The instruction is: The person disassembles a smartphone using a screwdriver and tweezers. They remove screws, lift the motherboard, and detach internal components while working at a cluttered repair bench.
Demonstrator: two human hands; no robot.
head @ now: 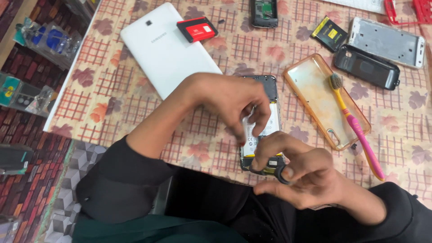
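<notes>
Both hands pinch opened phone, battery exposed.

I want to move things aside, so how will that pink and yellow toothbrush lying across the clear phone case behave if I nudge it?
The toothbrush looks light and slim, so it would probably slide easily. It rests partly on the glossy clear phone case, handle overhanging onto the tablecloth, so it may pivot or slip off the rim. Its rounded handle could roll a little.

Opened phone: middle and lower end hidden under both hands. Beyond it, dark handset and red frame cut by top edge.
</notes>
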